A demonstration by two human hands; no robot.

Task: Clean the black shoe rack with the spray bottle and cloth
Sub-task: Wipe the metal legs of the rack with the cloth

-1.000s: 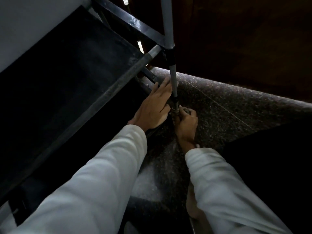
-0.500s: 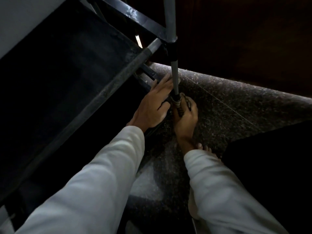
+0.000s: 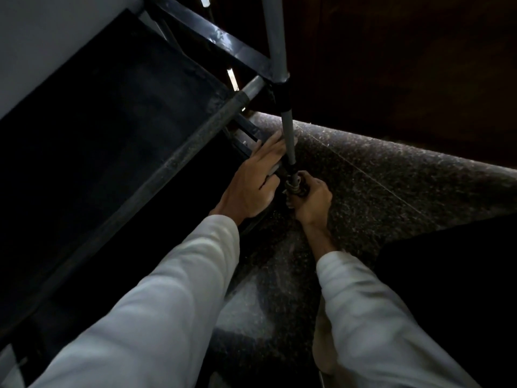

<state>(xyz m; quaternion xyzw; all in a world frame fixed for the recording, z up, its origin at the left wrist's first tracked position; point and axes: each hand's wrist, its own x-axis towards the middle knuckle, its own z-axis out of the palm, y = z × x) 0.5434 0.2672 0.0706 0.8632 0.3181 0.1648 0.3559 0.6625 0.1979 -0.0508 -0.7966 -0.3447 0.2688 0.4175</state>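
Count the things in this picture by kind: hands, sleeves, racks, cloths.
Hands: 2 (left hand, right hand)
Sleeves: 2 (left sleeve, right sleeve)
Racks: 1 (black shoe rack)
Cloths: 1 (cloth, gripped by the right hand)
Total: 6

Dim and murky throughout. The only real light grazes in from the far side, laying a pale band along the speckled floor (image 3: pixel 391 175) at the foot of the dark wall (image 3: pixel 405 65). A small glint sits on the top rail of the shoe rack (image 3: pixel 223 42), while its shelf is near black. The lower right is lost in shadow. The pale sleeves (image 3: pixel 156 303) are soft with blur, and the cloth (image 3: pixel 295 189) gripped in the right hand (image 3: pixel 313 201) is a grainy smudge — straight rails bow toward the frame's edges.
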